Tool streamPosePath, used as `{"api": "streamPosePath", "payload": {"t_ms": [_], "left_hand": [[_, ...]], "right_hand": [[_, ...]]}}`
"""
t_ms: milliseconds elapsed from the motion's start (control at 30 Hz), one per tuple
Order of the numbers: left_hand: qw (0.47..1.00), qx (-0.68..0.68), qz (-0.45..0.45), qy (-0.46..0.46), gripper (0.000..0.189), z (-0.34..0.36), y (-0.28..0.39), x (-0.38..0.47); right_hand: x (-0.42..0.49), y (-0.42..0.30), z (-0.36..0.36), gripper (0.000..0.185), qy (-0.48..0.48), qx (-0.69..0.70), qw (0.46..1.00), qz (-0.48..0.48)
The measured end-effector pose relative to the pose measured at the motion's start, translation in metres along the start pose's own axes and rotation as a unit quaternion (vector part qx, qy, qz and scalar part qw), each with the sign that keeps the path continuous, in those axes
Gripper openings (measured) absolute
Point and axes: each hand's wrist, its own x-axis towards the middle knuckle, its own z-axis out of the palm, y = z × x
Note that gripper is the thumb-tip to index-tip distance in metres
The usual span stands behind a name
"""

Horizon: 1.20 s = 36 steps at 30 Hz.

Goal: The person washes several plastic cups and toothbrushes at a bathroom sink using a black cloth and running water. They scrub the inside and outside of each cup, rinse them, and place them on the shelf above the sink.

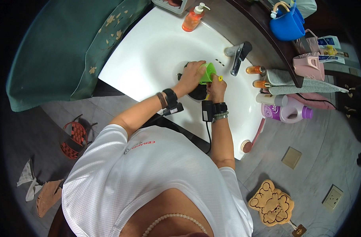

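My left hand [191, 76] grips a light green plastic cup [208, 72] from the left side, over the white ceramic washbasin [145, 65]. The cup lies tilted, its mouth turned to the right. My right hand [218, 89] is closed around a slim yellow object [220, 78] at the cup's rim. Yellow shows on both sides of that fist, but the rest is hidden, so its kind is unclear. Below both hands a black item [198, 93] lies in the bowl, partly covered by them.
Beyond the hands stands a chrome faucet [237, 56]. An orange pump bottle [193, 19] sits on the back rim. Small amber bottles [254, 70] and a detergent jug [287, 113] line the right side. A dark shelf [269, 38] holds a blue cup [287, 26] and pink cups [309, 66].
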Motion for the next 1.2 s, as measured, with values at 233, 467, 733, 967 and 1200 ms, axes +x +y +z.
{"api": "streamPosePath", "payload": {"t_ms": [233,467,733,967,1200], "left_hand": [[0.993,-0.009,-0.105,-0.058,0.038,-0.008,0.021,0.008],[0.809,-0.329,-0.352,-0.338,0.048,-0.045,0.036,0.052],[0.623,-0.659,-0.409,-0.105,0.038,-0.011,0.013,0.022],[0.69,-0.52,-0.498,-0.075,0.037,-0.015,0.001,0.023],[0.85,-0.26,-0.439,-0.129,0.034,-0.036,0.014,0.023]], "right_hand": [[0.0,0.01,-0.005,0.026,-0.036,-0.094,0.983,-0.152],[-0.006,-0.006,-0.022,0.028,-0.08,-0.046,0.995,-0.024],[-0.017,-0.01,-0.005,0.028,-0.015,0.117,0.993,-0.002],[-0.005,0.016,0.007,0.035,0.099,-0.12,0.946,-0.286],[-0.01,0.008,0.008,0.037,0.127,-0.277,0.896,-0.323]]}}
